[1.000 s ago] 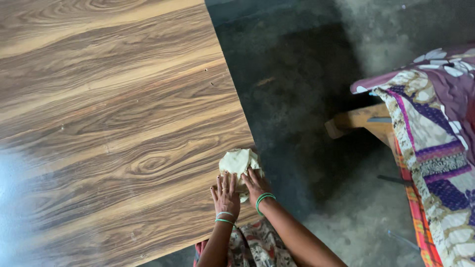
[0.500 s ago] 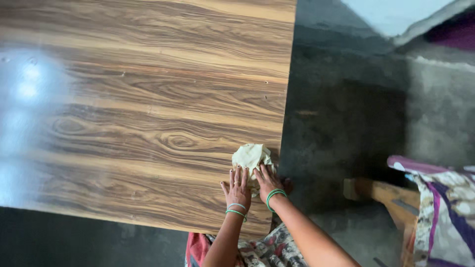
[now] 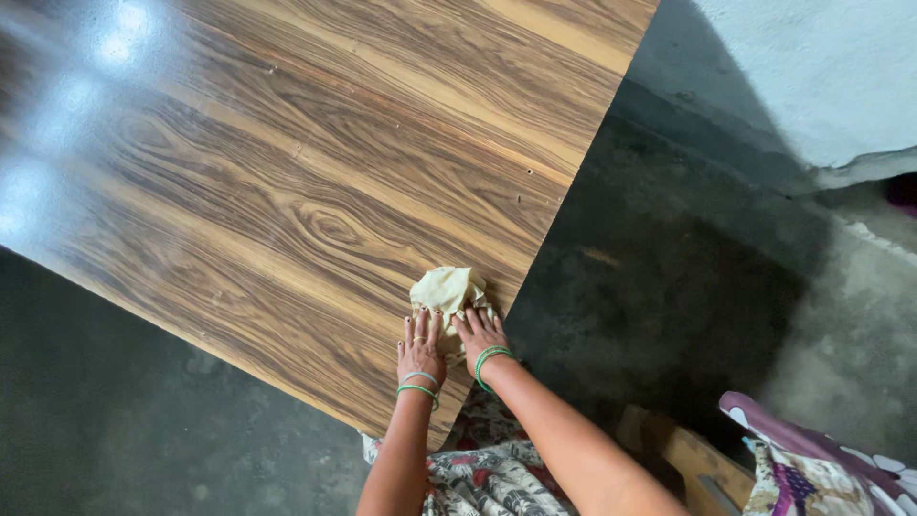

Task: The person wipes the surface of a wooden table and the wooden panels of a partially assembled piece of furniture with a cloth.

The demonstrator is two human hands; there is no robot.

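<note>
While the view is swinging so the wooden table (image 3: 287,191) now runs diagonally, both hands are pressing flat, fingers spread, on the pale cloth (image 3: 445,290); left hand (image 3: 420,350) and right hand (image 3: 480,333) are lying side by side as before; the cloth is staying just ahead of the fingertips, at the table's near edge.

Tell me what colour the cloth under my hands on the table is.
The cloth is pale cream-yellow, seen in the head view, bunched under both hands.
</note>
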